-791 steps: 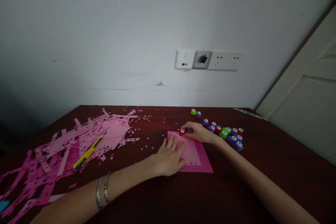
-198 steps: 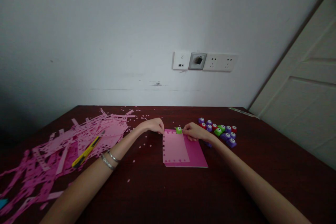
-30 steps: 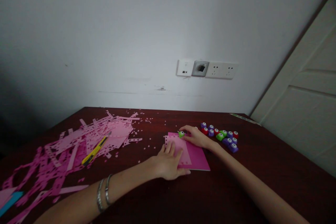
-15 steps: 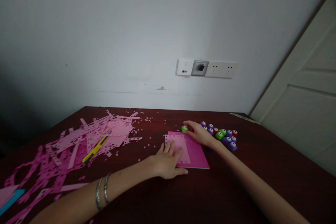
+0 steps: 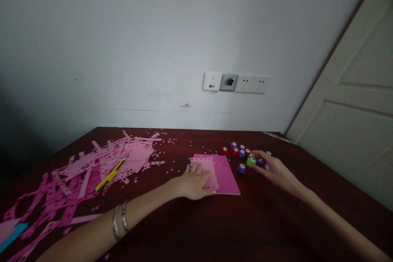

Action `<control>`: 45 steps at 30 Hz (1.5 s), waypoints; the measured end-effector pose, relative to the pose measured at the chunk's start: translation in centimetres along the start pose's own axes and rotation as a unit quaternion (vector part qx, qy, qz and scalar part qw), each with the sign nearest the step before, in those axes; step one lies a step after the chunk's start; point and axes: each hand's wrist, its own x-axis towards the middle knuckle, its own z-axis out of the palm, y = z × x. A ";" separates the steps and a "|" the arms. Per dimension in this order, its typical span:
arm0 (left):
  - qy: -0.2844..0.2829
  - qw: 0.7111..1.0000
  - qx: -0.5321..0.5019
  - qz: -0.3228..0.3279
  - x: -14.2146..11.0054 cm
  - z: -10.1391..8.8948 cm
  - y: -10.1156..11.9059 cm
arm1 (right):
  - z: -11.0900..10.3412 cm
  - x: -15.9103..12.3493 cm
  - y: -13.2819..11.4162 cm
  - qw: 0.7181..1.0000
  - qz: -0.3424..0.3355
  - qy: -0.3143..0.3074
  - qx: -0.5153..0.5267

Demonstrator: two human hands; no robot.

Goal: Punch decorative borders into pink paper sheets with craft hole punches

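My left hand (image 5: 193, 185) lies spread flat on a pale pink sheet (image 5: 210, 164) atop a brighter card (image 5: 227, 176). Right of the sheet, my right hand (image 5: 274, 170) curves around a green punch (image 5: 250, 161); gripping or not, I cannot tell. Left of the sheet sits a yellow knife (image 5: 109, 176).

Top sheet (image 5: 212, 178) seen in pale pink, edge patterned with holes; lower sheet (image 5: 226, 176) in magenta. Purple punch (image 5: 241, 169), red punch (image 5: 224, 151), green punch (image 5: 250, 162) noted, white-topped, dark-centred. Scraps (image 5: 135, 153) mottled light and deep pink, hole-dotted. Cutter (image 5: 110, 176) coloured yellow and black. Counter (image 5: 196, 229) finished dark red-brown.
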 end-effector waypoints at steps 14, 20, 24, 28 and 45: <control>0.227 0.970 -0.006 -0.086 4.0 -2.9 -6.3 | 1.1 -4.2 1.5 0.996 0.043 -0.014 -0.083; 0.164 0.975 -0.109 -0.099 4.7 -4.0 -8.5 | 0.3 -3.8 -2.6 0.992 -0.025 0.024 -0.123; 0.140 0.970 -0.177 -0.090 4.9 -4.3 -9.1 | 1.0 -2.6 -5.8 0.990 -0.095 -0.004 -0.101; 0.145 0.961 -0.214 -0.096 5.1 -4.2 -9.5 | 2.2 -0.7 -7.5 0.990 -0.119 -0.040 -0.058; 0.198 0.937 -0.267 0.104 3.0 -8.7 -6.9 | 4.5 5.2 -7.1 0.946 -0.002 -0.195 0.260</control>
